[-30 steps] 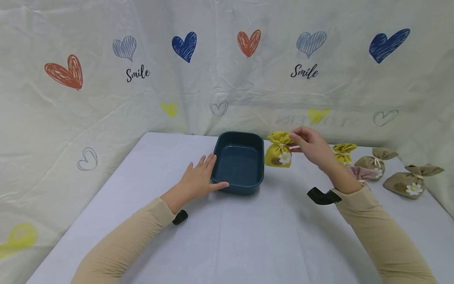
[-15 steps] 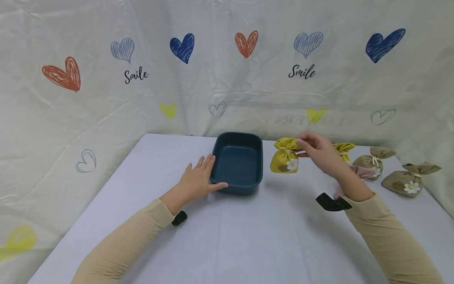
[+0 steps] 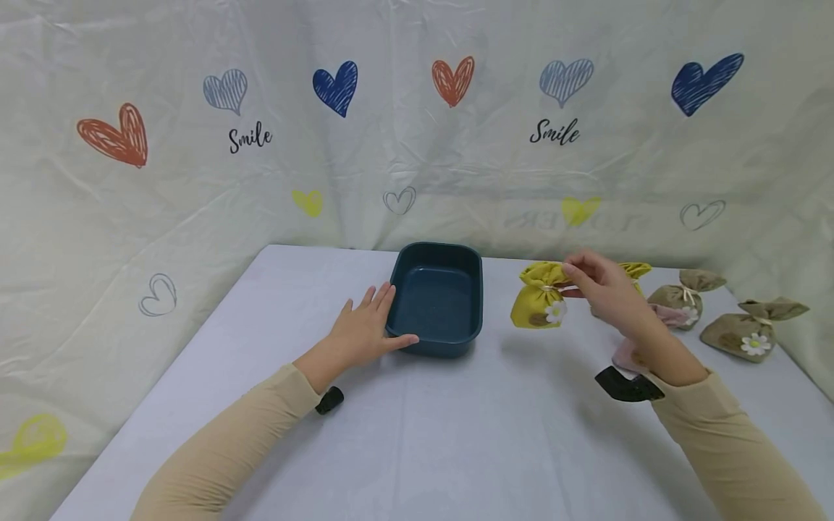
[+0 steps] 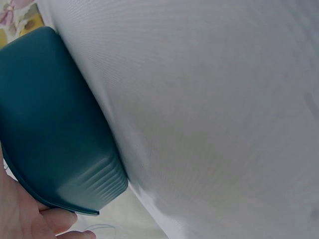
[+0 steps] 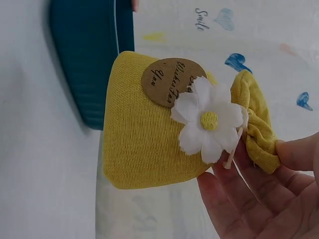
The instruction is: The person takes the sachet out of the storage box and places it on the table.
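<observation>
Compared with a second ago, the right hand (image 3: pixel 602 289) carries the yellow pouch (image 3: pixel 539 305) further right, away from the dish (image 3: pixel 436 298). A pale tabletop (image 3: pixel 417 427) stands before a curtain (image 3: pixel 195 181) printed with hearts. The pouch has a white flower and a brown label, and its neck is pinched by the right fingers. The dark teal dish holds nothing. The left hand (image 3: pixel 365 329) rests flat, fingers straight, against its left wall.

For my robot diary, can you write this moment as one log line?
left hand: rests on teal tray | right hand: pinches yellow sachet by neck, beside tray | tray: empty
</observation>
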`<state>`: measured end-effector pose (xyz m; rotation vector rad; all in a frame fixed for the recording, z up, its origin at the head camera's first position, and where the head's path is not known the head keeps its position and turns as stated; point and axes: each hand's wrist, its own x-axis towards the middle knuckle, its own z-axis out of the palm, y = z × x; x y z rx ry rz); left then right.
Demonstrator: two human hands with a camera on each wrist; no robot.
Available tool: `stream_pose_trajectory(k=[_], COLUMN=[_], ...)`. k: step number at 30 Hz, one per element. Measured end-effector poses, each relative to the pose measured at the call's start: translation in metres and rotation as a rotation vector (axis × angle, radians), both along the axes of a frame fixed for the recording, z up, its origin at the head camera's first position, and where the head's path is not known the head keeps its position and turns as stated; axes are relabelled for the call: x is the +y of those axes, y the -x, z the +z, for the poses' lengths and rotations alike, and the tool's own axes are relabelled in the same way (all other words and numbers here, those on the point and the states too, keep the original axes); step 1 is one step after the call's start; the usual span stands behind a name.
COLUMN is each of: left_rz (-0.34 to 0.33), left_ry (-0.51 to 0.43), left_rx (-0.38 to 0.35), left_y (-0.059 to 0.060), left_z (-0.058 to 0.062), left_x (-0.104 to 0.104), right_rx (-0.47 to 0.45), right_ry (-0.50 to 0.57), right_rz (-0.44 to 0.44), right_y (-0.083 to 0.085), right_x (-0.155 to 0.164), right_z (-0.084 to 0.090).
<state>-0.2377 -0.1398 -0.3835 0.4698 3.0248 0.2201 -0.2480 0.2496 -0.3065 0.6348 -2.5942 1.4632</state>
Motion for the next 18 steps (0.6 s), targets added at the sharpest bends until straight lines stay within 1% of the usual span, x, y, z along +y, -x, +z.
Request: stream_pose_trajectory(k=[6,13,18], left_rz=[-0.006,0.000,-0.002], left_ry=[-0.008,-0.002,-0.002], left_rx=[0.010,0.000,-0.002], left_y=[0.000,-0.001,-0.001], left_z=[0.001,0.001,0.001], left_x=[0.000,0.000,0.000], right_rx=[0.019,0.058,0.069], right_ry=[-0.022,-0.008,-0.019], right_rz=[-0.043,-0.082,-0.120], right_y=[-0.007,-0.010,-0.015], right_x=[0.011,0.027,0.039], right_z=[0.001,-0.001,0.004])
